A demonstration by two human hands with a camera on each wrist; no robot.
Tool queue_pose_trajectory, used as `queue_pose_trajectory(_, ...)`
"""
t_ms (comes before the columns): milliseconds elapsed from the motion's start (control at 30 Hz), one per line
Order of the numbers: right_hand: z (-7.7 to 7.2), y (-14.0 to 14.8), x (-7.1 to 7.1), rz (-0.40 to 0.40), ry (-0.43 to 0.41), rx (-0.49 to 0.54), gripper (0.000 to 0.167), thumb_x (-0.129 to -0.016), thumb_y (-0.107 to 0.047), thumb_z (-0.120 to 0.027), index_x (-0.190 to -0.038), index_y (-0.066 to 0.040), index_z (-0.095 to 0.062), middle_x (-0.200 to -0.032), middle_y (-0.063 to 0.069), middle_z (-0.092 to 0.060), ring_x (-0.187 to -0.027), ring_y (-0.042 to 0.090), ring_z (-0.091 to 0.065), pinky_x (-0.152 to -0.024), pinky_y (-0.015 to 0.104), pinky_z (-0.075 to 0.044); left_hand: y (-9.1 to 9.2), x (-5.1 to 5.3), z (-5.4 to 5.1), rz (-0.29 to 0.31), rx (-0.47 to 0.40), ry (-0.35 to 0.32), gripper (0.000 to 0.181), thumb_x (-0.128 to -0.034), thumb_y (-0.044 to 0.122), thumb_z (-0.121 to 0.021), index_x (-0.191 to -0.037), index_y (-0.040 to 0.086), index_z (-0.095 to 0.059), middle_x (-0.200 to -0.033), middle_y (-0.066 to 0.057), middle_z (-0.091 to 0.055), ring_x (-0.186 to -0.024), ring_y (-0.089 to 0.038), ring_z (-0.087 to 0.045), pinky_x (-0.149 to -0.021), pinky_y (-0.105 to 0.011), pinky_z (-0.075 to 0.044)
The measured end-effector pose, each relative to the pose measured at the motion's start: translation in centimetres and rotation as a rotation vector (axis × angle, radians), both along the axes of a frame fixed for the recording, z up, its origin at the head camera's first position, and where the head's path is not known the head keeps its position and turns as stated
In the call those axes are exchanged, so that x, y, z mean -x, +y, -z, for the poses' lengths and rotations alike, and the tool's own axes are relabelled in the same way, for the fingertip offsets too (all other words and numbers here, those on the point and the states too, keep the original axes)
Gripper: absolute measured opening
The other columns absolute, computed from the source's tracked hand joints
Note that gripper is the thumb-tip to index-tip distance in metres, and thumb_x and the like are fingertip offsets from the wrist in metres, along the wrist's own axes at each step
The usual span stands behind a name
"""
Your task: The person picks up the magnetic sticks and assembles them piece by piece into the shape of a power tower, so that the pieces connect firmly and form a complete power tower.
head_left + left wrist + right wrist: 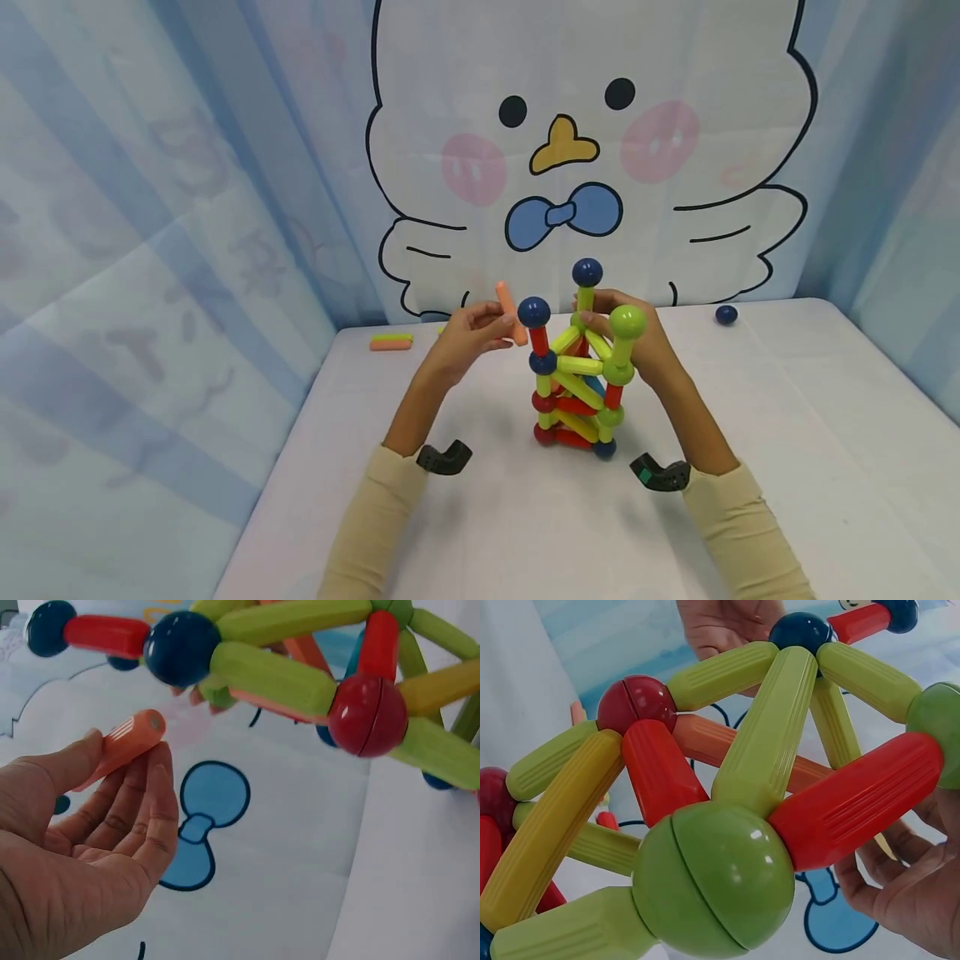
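My left hand [467,340] pinches an orange magnetic stick [507,304] between thumb and fingers, left of a tower of magnetic sticks and balls [580,365]. In the left wrist view, the end of that orange stick [135,741] points toward the tower, apart from it. The tower stands upright, with red, green and blue balls joined by green, yellow, red and orange sticks. At its back right, my right hand [643,329] grips the upright green stick [585,302] topped by a dark blue ball [587,272]. Tower parts hide some of the right fingers.
A green stick and an orange stick [391,345] lie together at the table's back left. A loose dark blue ball [726,315] sits near the back edge at right. Behind the table hangs a printed curtain [420,150].
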State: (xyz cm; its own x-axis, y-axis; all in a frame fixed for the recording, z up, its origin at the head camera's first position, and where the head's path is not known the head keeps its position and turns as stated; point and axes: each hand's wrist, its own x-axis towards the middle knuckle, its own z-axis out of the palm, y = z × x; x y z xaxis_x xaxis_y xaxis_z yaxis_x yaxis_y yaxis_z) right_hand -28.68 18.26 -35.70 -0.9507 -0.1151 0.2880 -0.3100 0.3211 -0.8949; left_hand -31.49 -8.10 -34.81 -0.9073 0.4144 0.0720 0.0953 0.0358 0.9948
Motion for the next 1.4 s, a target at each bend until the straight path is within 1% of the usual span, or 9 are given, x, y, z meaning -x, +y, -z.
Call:
queue_pose_trajectory(167,0.4,0.1,0.2,-0.001,0.019,-0.004,0.047,-0.096,-0.039,-0.061,-0.134,-0.011,-0.057,-0.124,0.011,-0.065,-0.118,0.023,-0.060,-0.105,0.038,-0.047,1.8,-0.2,-0.1,0.049,-0.063,0.011,0.028,-0.0983,0.014,-0.058,-0.122,-0.002,-0.058,-0.116,-0.017,-0.068,-0.100,-0.018,-0.067,-0.097,-0.040,-0.053)
queue_pose_trajectory(300,0.4,0.2,0.3,-0.006,0.035,0.000,0.047,-0.097,-0.036,-0.060,-0.135,-0.009,-0.056,-0.122,0.012,-0.065,-0.112,0.016,-0.062,-0.099,0.023,-0.048,2.4,-0.3,-0.1,0.066,-0.040,0.029,0.029,-0.0990,0.013,-0.057,-0.124,-0.001,-0.057,-0.123,-0.022,-0.065,-0.105,-0.021,-0.066,-0.099,-0.042,-0.051)
queue_pose_trajectory(433,0.2,0.2,0.4,-0.019,0.051,0.016,0.045,-0.097,-0.034,-0.060,-0.134,-0.007,-0.057,-0.121,0.014,-0.065,-0.106,0.010,-0.062,-0.092,0.014,-0.048,2.8,-0.2,-0.2,0.078,-0.009,0.049,0.031,-0.1001,0.016,-0.055,-0.127,0.000,-0.059,-0.120,-0.022,-0.066,-0.102,-0.019,-0.064,-0.096,-0.042,-0.052)
queue_pose_trajectory(633,0.2,0.2,0.5,-0.017,0.070,0.015,0.044,-0.098,-0.035,-0.059,-0.132,-0.008,-0.058,-0.118,0.014,-0.065,-0.104,0.008,-0.062,-0.090,0.013,-0.049,3.5,0.0,-0.5,0.114,0.033,0.025,0.031,-0.1013,0.015,-0.052,-0.125,-0.002,-0.062,-0.102,-0.010,-0.065,-0.096,-0.018,-0.060,-0.091,-0.033,-0.054)
queue_pose_trajectory(800,0.2,0.2,0.4,-0.006,0.077,0.004,0.046,-0.098,-0.035,-0.058,-0.134,-0.007,-0.057,-0.120,0.015,-0.065,-0.108,0.015,-0.063,-0.091,0.014,-0.049,3.9,0.0,-0.7,0.115,0.073,0.014,0.030,-0.0999,0.013,-0.051,-0.119,-0.006,-0.064,-0.094,-0.006,-0.064,-0.094,-0.017,-0.060,-0.093,-0.034,-0.054)
queue_pose_trajectory(967,0.4,0.4,0.3,0.016,0.068,-0.031,0.047,-0.098,-0.038,-0.057,-0.135,-0.009,-0.056,-0.123,0.013,-0.065,-0.113,0.024,-0.062,-0.093,0.016,-0.049,4.2,0.2,-0.6,0.148,0.071,0.030,0.035,-0.1007,0.021,-0.053,-0.119,-0.006,-0.064,-0.098,-0.009,-0.064,-0.099,-0.018,-0.060,-0.093,-0.036,-0.053)
queue_pose_trajectory(1233,0.4,0.5,0.0,0.001,0.057,-0.023,0.048,-0.098,-0.038,-0.057,-0.137,-0.010,-0.055,-0.125,0.012,-0.064,-0.116,0.026,-0.061,-0.092,0.015,-0.049,4.2,0.2,0.0,0.115,0.075,-0.003,0.034,-0.1000,0.014,-0.050,-0.130,0.001,-0.060,-0.122,-0.018,-0.062,-0.109,-0.022,-0.060,-0.098,-0.039,-0.052)
queue_pose_trajectory(1300,0.4,0.6,-0.2,-0.002,0.052,-0.018,0.048,-0.099,-0.038,-0.056,-0.139,-0.011,-0.053,-0.128,0.012,-0.063,-0.117,0.026,-0.060,-0.092,0.015,-0.049,4.0,0.3,0.3,0.103,0.079,-0.009,0.035,-0.1011,0.017,-0.050,-0.131,0.001,-0.059,-0.123,-0.018,-0.062,-0.107,-0.021,-0.059,-0.094,-0.035,-0.053)
queue_pose_trajectory(1400,0.6,1.0,-0.5,-0.018,0.062,0.010,0.046,-0.101,-0.033,-0.052,-0.140,-0.008,-0.051,-0.133,0.015,-0.060,-0.119,0.023,-0.060,-0.092,0.017,-0.050,3.5,0.6,1.0,0.074,0.087,-0.029,0.035,-0.1017,0.023,-0.052,-0.129,0.003,-0.060,-0.115,-0.016,-0.062,-0.097,-0.019,-0.058,-0.086,-0.029,-0.053)
